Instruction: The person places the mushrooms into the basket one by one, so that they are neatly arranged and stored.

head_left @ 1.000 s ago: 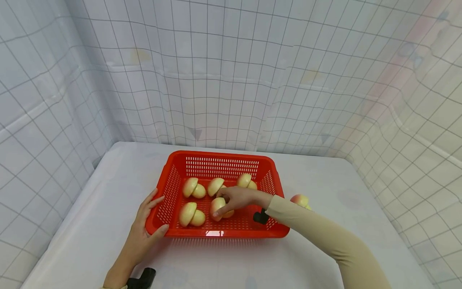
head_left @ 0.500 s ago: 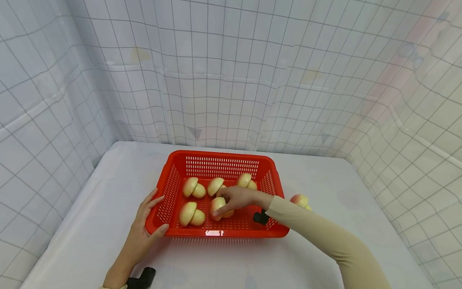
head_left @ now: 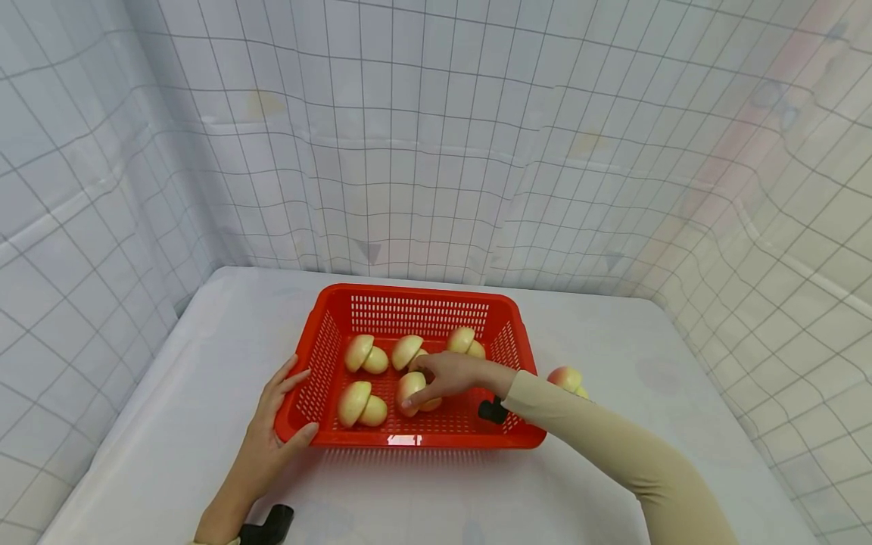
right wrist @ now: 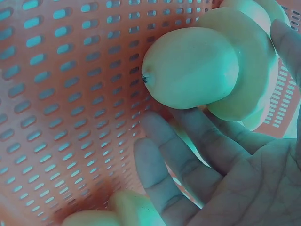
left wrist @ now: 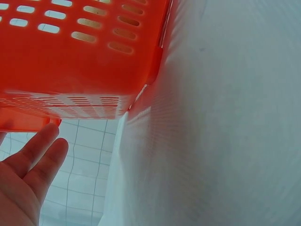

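A red plastic basket with slotted walls holds several toy mushrooms with glossy yellow and pinkish caps. My left hand grips its near left corner, thumb over the front rim and fingers along the left side. In the left wrist view, two fingers reach beside the basket wall. Inside the basket, my right hand holds the front middle toy mushroom between thumb and fingers. From the right wrist, this mushroom's rounded stem shows close to the slotted floor, with fingertips below it.
Around the held one lie other toy mushrooms: front left, back left, back middle and back right. Another mushroom lies on the white table, partly behind the right sleeve. Gridded curtains surround the table.
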Demonstrator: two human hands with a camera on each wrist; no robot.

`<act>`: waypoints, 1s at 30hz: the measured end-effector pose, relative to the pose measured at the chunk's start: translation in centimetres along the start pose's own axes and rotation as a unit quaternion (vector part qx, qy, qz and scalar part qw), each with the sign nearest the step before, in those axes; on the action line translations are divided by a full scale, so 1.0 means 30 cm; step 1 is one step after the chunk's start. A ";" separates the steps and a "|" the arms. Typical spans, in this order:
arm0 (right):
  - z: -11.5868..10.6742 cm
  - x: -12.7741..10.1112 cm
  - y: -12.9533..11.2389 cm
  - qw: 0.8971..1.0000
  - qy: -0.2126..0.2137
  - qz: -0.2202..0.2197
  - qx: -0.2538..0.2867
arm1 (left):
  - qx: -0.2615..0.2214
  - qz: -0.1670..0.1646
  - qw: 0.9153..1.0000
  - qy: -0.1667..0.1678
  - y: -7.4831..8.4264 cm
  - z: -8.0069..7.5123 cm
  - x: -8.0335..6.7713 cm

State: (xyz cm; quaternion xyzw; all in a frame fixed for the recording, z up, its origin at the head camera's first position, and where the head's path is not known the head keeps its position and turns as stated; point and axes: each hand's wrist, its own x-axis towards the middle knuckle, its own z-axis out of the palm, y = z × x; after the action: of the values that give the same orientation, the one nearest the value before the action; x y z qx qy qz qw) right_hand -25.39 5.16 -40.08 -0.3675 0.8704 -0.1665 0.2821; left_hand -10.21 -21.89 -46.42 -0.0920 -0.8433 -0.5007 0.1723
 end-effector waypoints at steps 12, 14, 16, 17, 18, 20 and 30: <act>-0.035 -0.028 -0.003 1.000 -0.003 0.021 -0.010 | 0.000 -0.001 1.000 -0.003 0.002 -0.002 0.000; -0.049 -0.039 -0.003 1.000 -0.002 0.020 -0.020 | 0.003 0.000 1.000 -0.002 0.004 -0.004 0.000; -0.065 -0.052 -0.002 0.999 -0.003 0.019 -0.025 | 0.003 0.001 1.000 -0.003 0.005 -0.005 0.001; -0.074 -0.059 -0.002 0.999 -0.002 0.019 -0.026 | 0.004 0.001 1.000 -0.003 0.005 -0.005 0.001; -0.083 -0.068 -0.002 1.000 0.000 0.018 -0.026 | 0.003 0.001 1.000 -0.003 0.006 -0.005 0.001; -0.102 -0.086 -0.001 1.000 0.005 0.014 -0.025 | 0.002 0.001 1.000 -0.004 0.005 -0.005 0.001; -0.196 -0.200 0.051 0.994 0.107 0.015 -0.012 | 0.000 0.000 1.000 -0.002 0.001 0.000 0.000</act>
State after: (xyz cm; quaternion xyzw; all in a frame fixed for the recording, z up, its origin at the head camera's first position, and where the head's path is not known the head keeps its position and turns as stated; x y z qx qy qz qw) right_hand -26.40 11.09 -34.02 -0.3378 0.9030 -0.1900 0.1856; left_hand -10.19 -21.89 -46.40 -0.0934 -0.8436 -0.5005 0.1705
